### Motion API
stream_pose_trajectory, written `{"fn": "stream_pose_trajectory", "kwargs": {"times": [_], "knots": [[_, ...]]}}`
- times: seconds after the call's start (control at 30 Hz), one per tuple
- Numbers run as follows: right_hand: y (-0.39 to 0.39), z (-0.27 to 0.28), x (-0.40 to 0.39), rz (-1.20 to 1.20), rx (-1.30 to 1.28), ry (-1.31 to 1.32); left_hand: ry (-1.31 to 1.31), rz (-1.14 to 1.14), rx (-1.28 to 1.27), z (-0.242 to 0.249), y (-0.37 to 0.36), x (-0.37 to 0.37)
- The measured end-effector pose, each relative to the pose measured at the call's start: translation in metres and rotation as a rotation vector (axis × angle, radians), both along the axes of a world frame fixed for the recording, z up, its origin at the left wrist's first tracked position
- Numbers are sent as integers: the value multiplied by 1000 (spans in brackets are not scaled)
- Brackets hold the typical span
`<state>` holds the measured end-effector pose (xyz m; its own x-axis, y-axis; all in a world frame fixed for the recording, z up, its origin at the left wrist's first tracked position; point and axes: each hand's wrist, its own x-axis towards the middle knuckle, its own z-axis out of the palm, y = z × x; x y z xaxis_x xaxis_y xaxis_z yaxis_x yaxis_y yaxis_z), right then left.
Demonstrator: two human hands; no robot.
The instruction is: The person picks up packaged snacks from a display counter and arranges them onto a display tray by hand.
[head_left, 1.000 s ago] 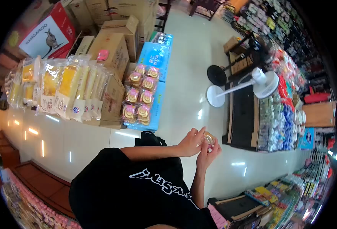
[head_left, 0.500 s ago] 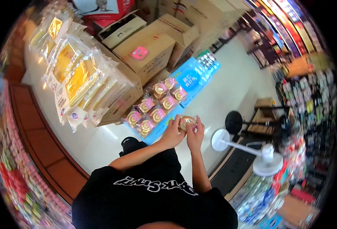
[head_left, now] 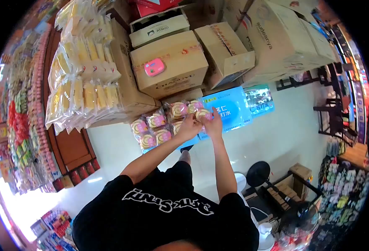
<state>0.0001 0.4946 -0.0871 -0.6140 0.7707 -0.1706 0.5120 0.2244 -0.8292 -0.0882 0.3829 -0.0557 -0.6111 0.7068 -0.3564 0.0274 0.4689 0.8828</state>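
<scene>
Several wrapped round pastries with pink labels (head_left: 163, 136) lie in rows on a blue box (head_left: 228, 109). My left hand (head_left: 190, 128) is at the right end of the rows, its fingers bent and pressed together against the packs. Beside it, my right hand (head_left: 211, 125) has its fingers on a wrapped pastry (head_left: 203, 114) at the edge of the group. The fingertips of both hands nearly meet. What my left fingers pinch, if anything, is hidden.
Behind the pastries stand cardboard boxes (head_left: 172, 62), one with a pink object (head_left: 154, 67) on top. Bagged yellow packs (head_left: 84, 98) are piled at the left. A black round fan (head_left: 258, 173) stands at the lower right, near stocked shelves (head_left: 343, 196).
Both hands have moved forward with the wrapped pastry, from in front of the blue box to the right end of the rows. The camera view has turned.
</scene>
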Motion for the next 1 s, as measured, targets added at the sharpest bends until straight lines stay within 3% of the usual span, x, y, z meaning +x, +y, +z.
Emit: {"fn": "stream_pose_trajectory", "kwargs": {"times": [0.33,0.43,0.53,0.73,1.0], "knots": [[27,-22,-56,90,-138,-68,-34,73,-309,-39,20,-43],[26,-37,-64,107,-96,-111,236,22,-442,-36,16,-43],[24,-43,-64,115,-40,-58,538,12,-311,-39,3,-40],[24,-38,-68,237,40,-128,248,172,-328,-47,-10,-33],[21,-33,-64,212,-60,-102,283,111,-396,-36,-18,-32]]}}
